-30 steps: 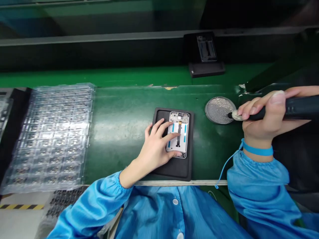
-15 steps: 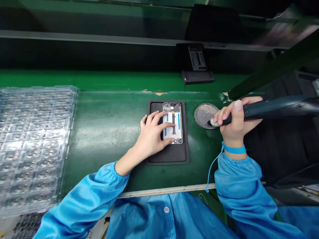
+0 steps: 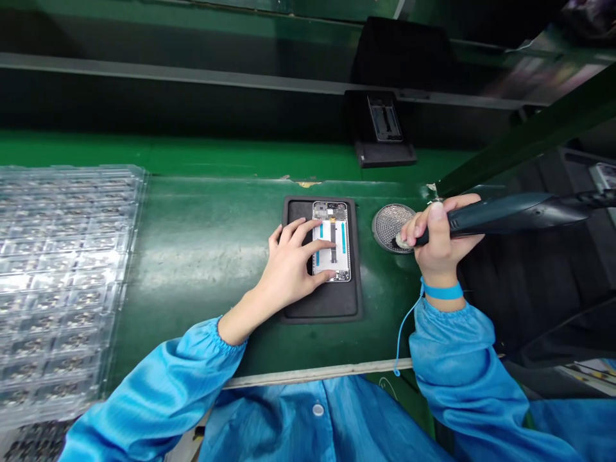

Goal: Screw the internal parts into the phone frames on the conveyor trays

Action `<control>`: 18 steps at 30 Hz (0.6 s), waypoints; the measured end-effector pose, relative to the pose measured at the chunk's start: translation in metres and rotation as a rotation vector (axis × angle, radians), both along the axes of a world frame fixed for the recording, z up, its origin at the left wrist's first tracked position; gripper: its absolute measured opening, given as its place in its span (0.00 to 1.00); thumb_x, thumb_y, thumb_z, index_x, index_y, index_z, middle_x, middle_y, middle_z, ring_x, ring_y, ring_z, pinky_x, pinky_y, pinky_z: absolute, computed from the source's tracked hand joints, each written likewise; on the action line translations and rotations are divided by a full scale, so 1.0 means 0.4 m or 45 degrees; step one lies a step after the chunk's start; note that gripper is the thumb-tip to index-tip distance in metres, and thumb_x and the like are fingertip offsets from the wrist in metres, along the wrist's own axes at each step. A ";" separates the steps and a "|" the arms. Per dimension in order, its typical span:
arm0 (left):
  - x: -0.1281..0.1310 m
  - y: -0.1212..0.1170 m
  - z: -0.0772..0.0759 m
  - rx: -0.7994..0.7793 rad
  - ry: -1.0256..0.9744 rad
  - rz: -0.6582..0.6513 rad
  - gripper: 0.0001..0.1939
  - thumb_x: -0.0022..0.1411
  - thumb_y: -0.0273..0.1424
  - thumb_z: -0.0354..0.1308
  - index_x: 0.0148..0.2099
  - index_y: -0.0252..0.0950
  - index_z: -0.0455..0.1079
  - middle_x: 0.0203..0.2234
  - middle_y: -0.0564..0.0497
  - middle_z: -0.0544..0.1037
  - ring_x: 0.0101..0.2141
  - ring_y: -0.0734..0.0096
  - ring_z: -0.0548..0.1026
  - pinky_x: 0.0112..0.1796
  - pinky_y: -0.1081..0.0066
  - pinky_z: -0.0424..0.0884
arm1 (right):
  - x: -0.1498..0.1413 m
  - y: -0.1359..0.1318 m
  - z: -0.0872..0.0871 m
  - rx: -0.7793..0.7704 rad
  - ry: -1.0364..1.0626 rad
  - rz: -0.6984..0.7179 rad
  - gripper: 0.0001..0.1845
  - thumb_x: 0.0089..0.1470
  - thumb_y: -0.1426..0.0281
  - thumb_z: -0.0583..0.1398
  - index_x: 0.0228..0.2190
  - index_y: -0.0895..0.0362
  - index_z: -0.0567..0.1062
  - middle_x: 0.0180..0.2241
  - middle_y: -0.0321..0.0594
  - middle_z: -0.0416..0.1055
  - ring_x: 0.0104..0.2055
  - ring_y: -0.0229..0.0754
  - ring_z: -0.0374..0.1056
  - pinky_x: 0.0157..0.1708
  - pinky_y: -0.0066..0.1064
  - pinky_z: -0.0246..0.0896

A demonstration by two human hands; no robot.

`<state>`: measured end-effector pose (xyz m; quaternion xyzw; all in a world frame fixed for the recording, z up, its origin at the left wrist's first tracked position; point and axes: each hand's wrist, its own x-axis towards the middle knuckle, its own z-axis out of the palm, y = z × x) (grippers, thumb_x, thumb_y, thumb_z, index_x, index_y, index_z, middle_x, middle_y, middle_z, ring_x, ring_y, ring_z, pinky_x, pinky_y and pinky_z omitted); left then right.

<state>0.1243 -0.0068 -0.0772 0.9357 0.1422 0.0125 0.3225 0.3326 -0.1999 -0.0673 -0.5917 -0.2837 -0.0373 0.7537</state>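
An opened phone (image 3: 339,247), its white inside showing blue strips and a dark flat cable, lies in a black tray (image 3: 320,305) on the green bench. My left hand (image 3: 293,263) rests across the phone's left side with fingers spread, the thumb near its bottom and other fingertips on its middle and upper part. In my right hand (image 3: 440,240) is a dark electric screwdriver (image 3: 510,215), held almost level. Its pale-collared tip is over the near right part of a round dish (image 3: 391,221) of small screws; whether it touches a screw I cannot make out.
Stacked clear plastic trays (image 3: 62,269) with small parts cover the bench's left side. Behind, a second phone frame (image 3: 385,120) lies on a black holder (image 3: 385,154). A dark green post (image 3: 520,138) slants at the right. A blue wrist strap (image 3: 443,292) trails a cord.
The whole view has shifted slightly. My right hand has moved a little left with the screwdriver, its tip still at the dish. My left hand stays on the phone.
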 end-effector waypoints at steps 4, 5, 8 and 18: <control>0.000 0.000 0.001 -0.031 0.002 0.004 0.27 0.68 0.36 0.85 0.67 0.50 0.89 0.84 0.45 0.72 0.85 0.31 0.62 0.83 0.24 0.54 | -0.009 0.004 0.020 -0.005 -0.013 0.006 0.29 0.67 0.49 0.80 0.40 0.47 0.68 0.21 0.20 0.66 0.16 0.37 0.62 0.18 0.31 0.67; 0.001 -0.001 0.001 -0.043 0.002 0.000 0.27 0.68 0.35 0.85 0.67 0.51 0.89 0.84 0.45 0.72 0.85 0.31 0.62 0.83 0.24 0.54 | -0.019 0.004 0.032 0.017 0.000 0.004 0.28 0.67 0.50 0.80 0.41 0.47 0.69 0.21 0.20 0.67 0.16 0.37 0.63 0.18 0.31 0.67; 0.001 -0.003 0.001 -0.071 -0.001 -0.010 0.27 0.68 0.33 0.84 0.67 0.51 0.89 0.84 0.46 0.71 0.85 0.32 0.61 0.84 0.24 0.52 | -0.069 0.004 0.076 0.126 0.033 0.046 0.24 0.70 0.54 0.78 0.43 0.47 0.69 0.22 0.20 0.69 0.16 0.37 0.62 0.19 0.31 0.68; 0.000 -0.012 -0.004 -0.104 -0.025 -0.011 0.27 0.68 0.34 0.83 0.67 0.50 0.88 0.85 0.47 0.69 0.86 0.32 0.60 0.85 0.23 0.50 | -0.223 0.082 0.058 0.189 0.091 0.637 0.16 0.76 0.61 0.74 0.44 0.48 0.73 0.25 0.21 0.71 0.15 0.33 0.61 0.18 0.27 0.71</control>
